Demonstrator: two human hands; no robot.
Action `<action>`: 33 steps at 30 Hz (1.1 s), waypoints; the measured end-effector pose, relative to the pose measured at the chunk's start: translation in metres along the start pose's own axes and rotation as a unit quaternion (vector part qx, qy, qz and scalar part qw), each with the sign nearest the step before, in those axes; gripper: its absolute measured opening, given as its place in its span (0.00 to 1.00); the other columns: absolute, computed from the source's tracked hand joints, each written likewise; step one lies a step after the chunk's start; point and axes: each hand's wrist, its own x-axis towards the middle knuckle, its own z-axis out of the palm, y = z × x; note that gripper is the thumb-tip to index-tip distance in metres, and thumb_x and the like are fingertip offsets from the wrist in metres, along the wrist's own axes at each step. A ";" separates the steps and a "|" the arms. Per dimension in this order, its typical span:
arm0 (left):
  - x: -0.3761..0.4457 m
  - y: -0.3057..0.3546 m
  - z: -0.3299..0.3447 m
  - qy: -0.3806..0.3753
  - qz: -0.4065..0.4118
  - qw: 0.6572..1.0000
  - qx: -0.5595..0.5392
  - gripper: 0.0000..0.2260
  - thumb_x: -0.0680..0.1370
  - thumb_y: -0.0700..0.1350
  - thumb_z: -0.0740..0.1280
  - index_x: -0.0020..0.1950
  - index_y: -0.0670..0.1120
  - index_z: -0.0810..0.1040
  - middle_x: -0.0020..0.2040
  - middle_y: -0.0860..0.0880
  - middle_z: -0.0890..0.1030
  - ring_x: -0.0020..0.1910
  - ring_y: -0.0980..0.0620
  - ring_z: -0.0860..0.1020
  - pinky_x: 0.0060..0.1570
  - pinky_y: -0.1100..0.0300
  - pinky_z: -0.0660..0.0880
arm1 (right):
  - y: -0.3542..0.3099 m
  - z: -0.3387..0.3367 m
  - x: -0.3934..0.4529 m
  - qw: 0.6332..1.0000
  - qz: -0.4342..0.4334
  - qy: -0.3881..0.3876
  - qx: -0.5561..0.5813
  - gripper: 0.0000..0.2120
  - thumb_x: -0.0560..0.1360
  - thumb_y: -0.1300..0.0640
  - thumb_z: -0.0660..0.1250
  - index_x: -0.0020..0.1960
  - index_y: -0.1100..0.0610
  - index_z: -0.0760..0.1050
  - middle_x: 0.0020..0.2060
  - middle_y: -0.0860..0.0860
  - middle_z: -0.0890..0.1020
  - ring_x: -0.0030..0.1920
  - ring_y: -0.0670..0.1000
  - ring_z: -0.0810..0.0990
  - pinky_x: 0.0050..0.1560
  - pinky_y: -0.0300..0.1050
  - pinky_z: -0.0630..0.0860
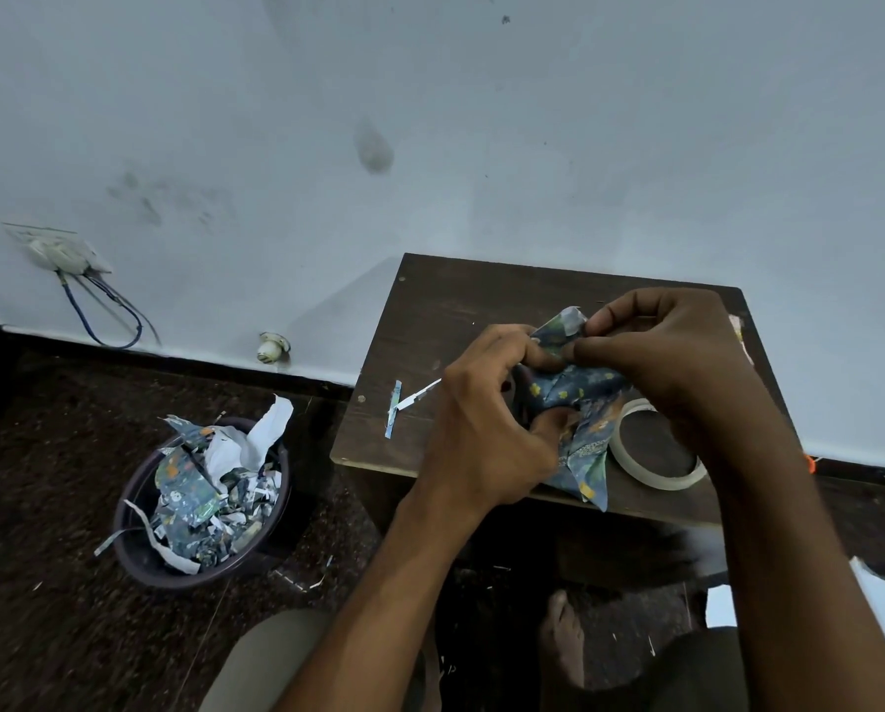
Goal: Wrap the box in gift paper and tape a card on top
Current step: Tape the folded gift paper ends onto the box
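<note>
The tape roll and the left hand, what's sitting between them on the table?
In the head view, the blue patterned gift paper, gripped by both the left hand and right hand, lies between the left hand and the tape roll.

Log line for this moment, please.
both hands folding gift paper over table | tape roll beside | card: not visible

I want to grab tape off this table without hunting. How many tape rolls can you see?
1. The tape roll lies flat on the table near its front edge, just under the right hand and beside the gift paper. The hands could be hiding another.
</note>
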 end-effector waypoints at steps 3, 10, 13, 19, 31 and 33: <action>0.000 0.001 0.000 -0.004 -0.006 1.000 -0.001 0.17 0.65 0.38 0.81 0.49 0.42 0.78 0.55 0.49 0.81 0.52 0.54 0.80 0.49 0.59 0.78 | 0.001 0.002 0.000 1.000 -0.010 0.014 -0.025 0.10 0.63 0.64 0.81 0.35 0.55 0.81 0.34 0.55 0.85 0.38 0.55 0.85 0.45 0.55 0.83; -0.002 0.005 -0.001 -0.001 -0.027 1.000 -0.008 0.21 0.66 0.40 0.81 0.51 0.46 0.74 0.49 0.52 0.80 0.48 0.54 0.80 0.47 0.60 0.79 | 0.000 0.004 -0.003 0.997 -0.030 0.033 -0.069 0.10 0.64 0.62 0.81 0.36 0.54 0.80 0.31 0.51 0.83 0.34 0.47 0.81 0.35 0.40 0.73; -0.001 0.006 -0.002 -0.006 -0.016 1.000 -0.014 0.23 0.66 0.39 0.81 0.57 0.46 0.77 0.53 0.52 0.81 0.53 0.55 0.80 0.50 0.64 0.78 | -0.002 0.004 -0.005 0.995 -0.030 0.036 -0.082 0.12 0.63 0.59 0.83 0.37 0.54 0.79 0.31 0.49 0.83 0.33 0.45 0.80 0.34 0.39 0.72; 0.000 0.003 -0.002 -0.007 0.006 1.000 0.004 0.22 0.66 0.38 0.81 0.58 0.43 0.80 0.56 0.50 0.81 0.55 0.55 0.80 0.53 0.69 0.75 | -0.006 0.000 -0.006 0.997 -0.012 0.026 -0.076 0.15 0.61 0.57 0.85 0.38 0.54 0.79 0.34 0.50 0.84 0.35 0.45 0.81 0.35 0.41 0.75; 0.001 0.001 0.000 -0.019 0.032 0.999 0.024 0.17 0.66 0.37 0.80 0.52 0.41 0.81 0.56 0.48 0.80 0.52 0.53 0.79 0.48 0.63 0.78 | -0.001 0.002 -0.005 0.993 -0.018 0.073 -0.090 0.10 0.63 0.59 0.81 0.35 0.54 0.79 0.31 0.49 0.82 0.35 0.48 0.81 0.32 0.40 0.72; 0.001 0.001 0.000 -0.016 0.032 0.999 0.019 0.18 0.65 0.37 0.80 0.53 0.41 0.81 0.56 0.48 0.80 0.53 0.54 0.79 0.49 0.65 0.77 | -0.001 0.002 -0.006 0.991 -0.028 0.077 -0.108 0.11 0.62 0.59 0.81 0.36 0.53 0.79 0.32 0.50 0.83 0.37 0.50 0.82 0.35 0.42 0.74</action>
